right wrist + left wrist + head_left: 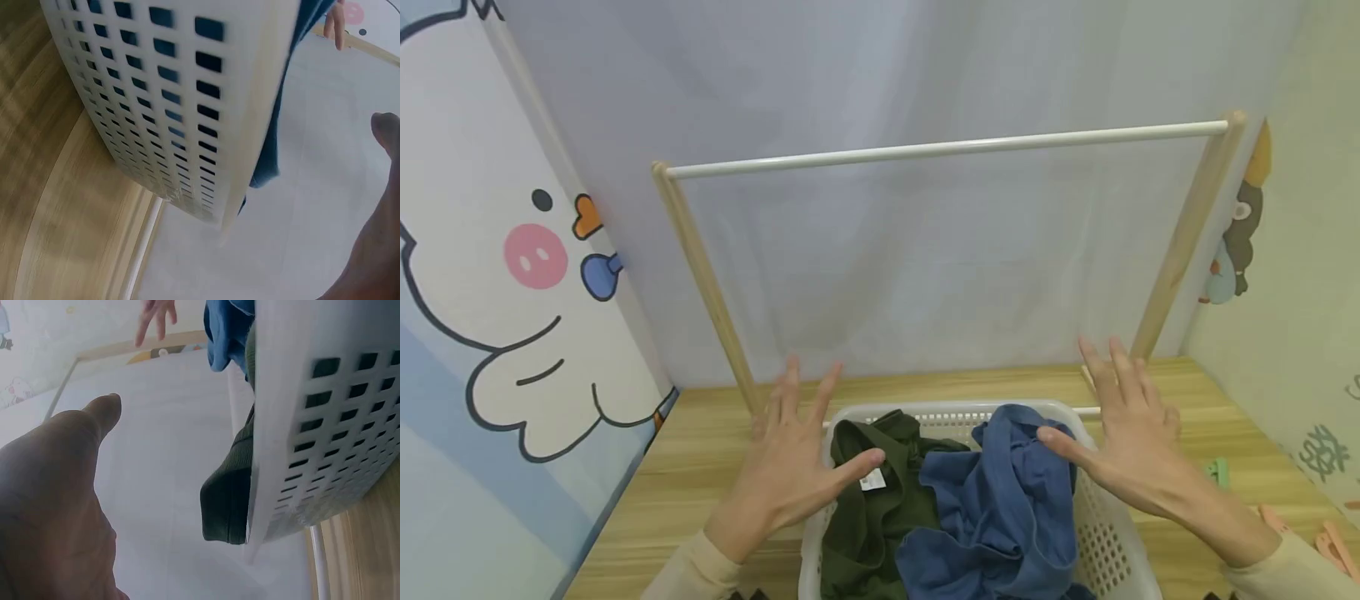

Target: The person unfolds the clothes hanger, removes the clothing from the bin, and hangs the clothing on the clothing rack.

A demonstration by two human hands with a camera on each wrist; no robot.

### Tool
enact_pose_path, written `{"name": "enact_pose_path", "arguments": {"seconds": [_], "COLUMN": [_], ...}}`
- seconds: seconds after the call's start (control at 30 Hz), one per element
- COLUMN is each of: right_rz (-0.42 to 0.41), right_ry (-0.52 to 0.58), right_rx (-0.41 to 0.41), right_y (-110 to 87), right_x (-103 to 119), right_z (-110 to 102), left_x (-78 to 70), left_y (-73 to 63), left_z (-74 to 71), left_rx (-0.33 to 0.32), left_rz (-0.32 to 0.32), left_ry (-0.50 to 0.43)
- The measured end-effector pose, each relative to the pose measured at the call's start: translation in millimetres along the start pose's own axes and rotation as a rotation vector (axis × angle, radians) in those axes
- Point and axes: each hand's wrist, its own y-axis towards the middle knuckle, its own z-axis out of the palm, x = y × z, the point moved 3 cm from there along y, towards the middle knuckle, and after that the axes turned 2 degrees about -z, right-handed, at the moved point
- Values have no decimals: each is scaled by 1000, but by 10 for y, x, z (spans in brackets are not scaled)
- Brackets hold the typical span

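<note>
A white plastic basket (1123,533) with square holes stands on the wooden table, holding a dark green garment (868,533) on its left side and a blue garment (1000,500) on its right. A white label (873,480) shows on the green cloth. My left hand (793,467) hovers over the basket's left rim with fingers spread, holding nothing. Over the right rim, my right hand (1131,450) is likewise spread and holds nothing. Both wrist views show the thumbs apart from the basket wall (337,425), with green cloth (231,487) and blue cloth (272,150) poking past the rim.
Behind the basket stands a rack with a white bar (947,150) and wooden posts (707,283). Right of the basket, a green clip (1217,472) and orange-pink clips (1333,546) lie on the table (647,500). Cartoon-printed panels border both sides.
</note>
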Motion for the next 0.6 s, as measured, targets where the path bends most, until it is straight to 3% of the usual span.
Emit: {"name": "enact_pose_path", "arguments": {"seconds": [0.27, 0.5, 0.6], "right_rz": [-59, 0, 22], "right_ry": [220, 299, 331], "right_rx": [-139, -153, -161], "right_y": [7, -17, -27], "right_x": [-138, -279, -335], "right_z": [-159, -335, -382], "left_x": [191, 411, 480], "left_y": [-82, -183, -226], "left_z": [-27, 74, 147], "left_rx": [26, 40, 35], "left_rz": [-28, 35, 67], "left_ry": [-117, -443, -541]}}
